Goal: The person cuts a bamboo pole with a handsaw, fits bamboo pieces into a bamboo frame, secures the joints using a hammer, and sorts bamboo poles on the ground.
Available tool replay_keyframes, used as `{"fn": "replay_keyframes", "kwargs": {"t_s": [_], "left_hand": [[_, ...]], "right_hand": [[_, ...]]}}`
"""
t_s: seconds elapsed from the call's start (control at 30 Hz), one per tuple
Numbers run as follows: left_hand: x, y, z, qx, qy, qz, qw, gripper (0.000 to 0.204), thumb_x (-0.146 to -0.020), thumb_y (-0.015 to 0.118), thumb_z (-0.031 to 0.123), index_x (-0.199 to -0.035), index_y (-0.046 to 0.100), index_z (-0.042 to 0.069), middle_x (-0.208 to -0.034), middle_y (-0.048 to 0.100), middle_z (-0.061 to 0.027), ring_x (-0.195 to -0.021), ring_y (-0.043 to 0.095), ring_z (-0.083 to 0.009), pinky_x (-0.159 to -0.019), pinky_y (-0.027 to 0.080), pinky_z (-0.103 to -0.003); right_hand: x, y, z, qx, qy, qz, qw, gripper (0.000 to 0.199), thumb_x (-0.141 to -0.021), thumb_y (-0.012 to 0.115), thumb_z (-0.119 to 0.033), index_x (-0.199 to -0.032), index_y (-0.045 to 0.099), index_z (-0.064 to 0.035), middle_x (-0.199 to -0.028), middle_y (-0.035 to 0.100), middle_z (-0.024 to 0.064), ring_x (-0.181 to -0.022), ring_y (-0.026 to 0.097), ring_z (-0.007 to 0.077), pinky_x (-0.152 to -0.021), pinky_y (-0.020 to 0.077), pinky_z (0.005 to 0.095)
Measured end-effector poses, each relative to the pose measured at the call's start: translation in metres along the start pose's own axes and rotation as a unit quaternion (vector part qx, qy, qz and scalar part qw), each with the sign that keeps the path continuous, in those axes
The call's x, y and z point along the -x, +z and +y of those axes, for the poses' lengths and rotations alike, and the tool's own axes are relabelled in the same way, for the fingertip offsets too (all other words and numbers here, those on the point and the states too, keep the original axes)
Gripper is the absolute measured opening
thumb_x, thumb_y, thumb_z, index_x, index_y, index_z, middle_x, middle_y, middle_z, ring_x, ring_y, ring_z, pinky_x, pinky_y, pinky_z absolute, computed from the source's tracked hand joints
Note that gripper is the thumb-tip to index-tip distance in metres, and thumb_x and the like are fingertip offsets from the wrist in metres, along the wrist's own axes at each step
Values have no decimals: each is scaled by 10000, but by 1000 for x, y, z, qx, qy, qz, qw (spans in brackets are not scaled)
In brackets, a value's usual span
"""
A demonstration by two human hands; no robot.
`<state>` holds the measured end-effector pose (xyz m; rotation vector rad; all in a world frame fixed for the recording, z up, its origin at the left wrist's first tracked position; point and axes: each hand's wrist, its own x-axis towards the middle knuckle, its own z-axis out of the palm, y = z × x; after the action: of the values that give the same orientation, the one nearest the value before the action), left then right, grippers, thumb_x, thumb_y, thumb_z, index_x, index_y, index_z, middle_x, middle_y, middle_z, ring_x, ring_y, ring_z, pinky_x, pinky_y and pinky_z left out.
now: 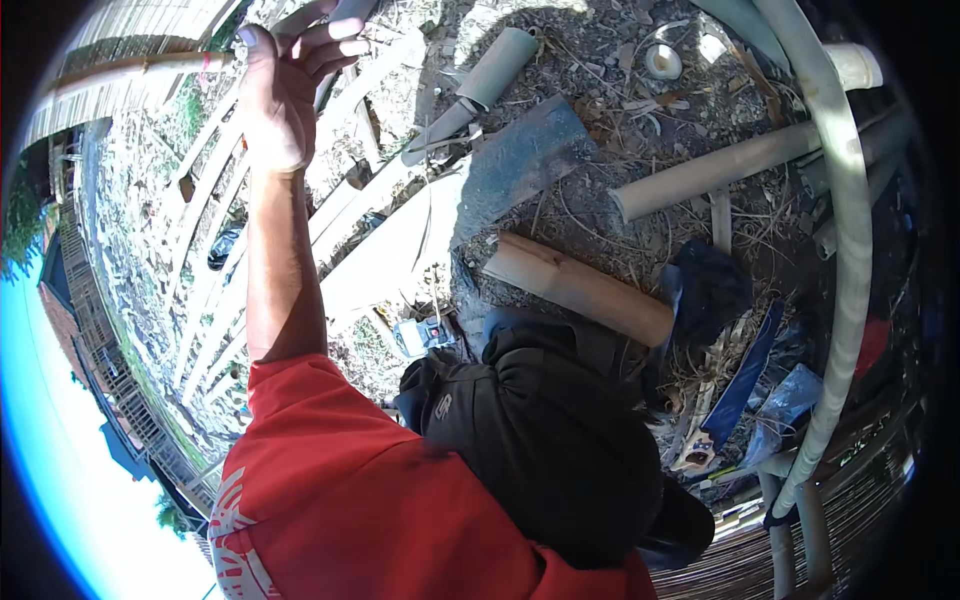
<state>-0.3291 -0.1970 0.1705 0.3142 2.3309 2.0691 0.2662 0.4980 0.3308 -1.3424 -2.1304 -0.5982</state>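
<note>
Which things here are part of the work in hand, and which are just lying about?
In hand:
- left hand, raised, fingers around a thin bamboo pole; the grip looks loose
- slatted bamboo frame below the arm

Lying about:
- cut bamboo section
- long pale pipe
- short grey tube
- blue plastic scraps

The right hand is out of view.

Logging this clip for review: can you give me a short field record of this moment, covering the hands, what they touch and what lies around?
setting: outdoors, littered ground
left hand: raised, fingers curled on a thin bamboo pole
right hand: not in view
clothing: red sleeve, black bag
ground: cut bamboo section, long bamboo pole, grey board, curved pale pipe
</note>
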Motion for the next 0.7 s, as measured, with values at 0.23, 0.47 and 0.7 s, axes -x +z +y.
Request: {"fn": "replay_keyframes", "kwargs": {"t_s": [0.23, 0.47, 0.7], "left_hand": [[269, -219, -32, -238, -157, 568, 772, 291, -1048, 615, 284, -1118, 706, 16, -936, 743, -99, -765, 705, -164, -711, 548, -284], [403, -229, -97, -437, -354, 463, 685, 361, -972, 693, 313, -1178, 702, 18, -1086, 728, -149, -894, 709, -264, -826, 570, -400], [309, -208, -173, -504, -277, 220, 788, 567, -896, 762, 439, -1309, 642, 70, -1238, 633, -272, -1199, 600, -410, -987, 512, -491]], "right_hand": [[60, 61, -147, -56, -160, -88, 982, 886, -792, 855, -463, -1391, 469, 64, -1315, 602, 152, -1172, 594, 325, -953, 521, 501], [91, 98, -228, -47, -256, -146, 954, 906, -814, 823, -487, -1417, 427, 60, -1337, 580, 169, -1192, 575, 359, -969, 503, 540], [96, 118, -256, -18, -309, -136, 941, 925, -836, 791, -512, -1443, 385, 57, -1359, 557, 187, -1213, 555, 393, -985, 486, 580]]}}
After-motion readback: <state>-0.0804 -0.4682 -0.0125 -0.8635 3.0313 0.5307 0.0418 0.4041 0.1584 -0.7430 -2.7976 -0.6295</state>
